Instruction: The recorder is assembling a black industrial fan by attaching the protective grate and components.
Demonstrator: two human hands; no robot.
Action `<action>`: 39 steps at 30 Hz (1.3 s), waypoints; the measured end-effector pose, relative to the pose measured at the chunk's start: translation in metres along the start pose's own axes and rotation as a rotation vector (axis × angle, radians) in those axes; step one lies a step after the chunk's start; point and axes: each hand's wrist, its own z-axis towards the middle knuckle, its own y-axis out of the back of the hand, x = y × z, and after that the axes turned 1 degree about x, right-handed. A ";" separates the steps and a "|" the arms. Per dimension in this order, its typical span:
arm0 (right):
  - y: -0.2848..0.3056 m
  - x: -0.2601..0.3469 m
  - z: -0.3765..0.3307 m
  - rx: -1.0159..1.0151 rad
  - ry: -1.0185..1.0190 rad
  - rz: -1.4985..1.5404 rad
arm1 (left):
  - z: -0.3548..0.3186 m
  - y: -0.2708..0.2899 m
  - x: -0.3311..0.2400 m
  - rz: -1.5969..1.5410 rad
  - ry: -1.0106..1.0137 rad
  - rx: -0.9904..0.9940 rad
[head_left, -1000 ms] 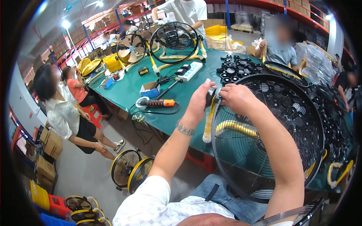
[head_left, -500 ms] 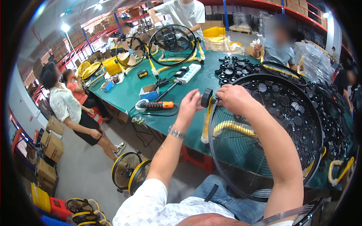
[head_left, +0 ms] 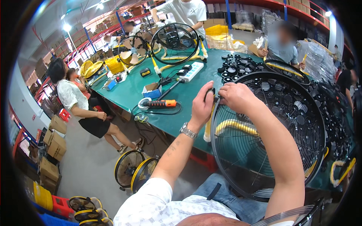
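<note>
Fingers (head_left: pixel 206 98) of my left hand (head_left: pixel 201 107) are curled tight around a small dark part at the top rim of the fan guard (head_left: pixel 268 135). My right hand (head_left: pixel 234 96) is clenched on the same spot, pinching the rim from the other side. Both hands touch each other there. I cannot tell what the little part is, since my hands hide it.

The fan guard is a big round cage of thin black wire, with rings and spokes. It stands tilted against the edge of the counter (head_left: pixel 128 92), right in front of me, over my lap. A curved yellow tube (head_left: pixel 233 126) shows through the wires, smooth and shiny.

I think the guard could tip or roll off, because it is round and only leans. The thin wires could also nip a finger if my grip slips.

Farther out on the green counter lies a power tool (head_left: pixel 160 103) with an orange grip, and its black cord could snag. Beside it sits a small blue box (head_left: pixel 152 90), then a white power strip (head_left: pixel 192 71). A bunch of round black caps (head_left: pixel 235 67) lies near the far side. Another black fan (head_left: pixel 175 37) stands at the far end, where a person in a white shirt (head_left: pixel 186 13) works.
</note>
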 end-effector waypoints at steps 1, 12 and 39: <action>0.000 0.000 0.000 0.002 -0.001 -0.003 | -0.006 0.001 -0.001 -0.001 -0.137 -0.061; -0.001 -0.001 0.000 -0.034 -0.003 -0.013 | 0.054 0.011 -0.026 0.502 0.389 0.393; 0.022 0.008 0.001 0.124 -0.052 -0.007 | 0.007 -0.010 0.011 0.074 -0.222 -0.115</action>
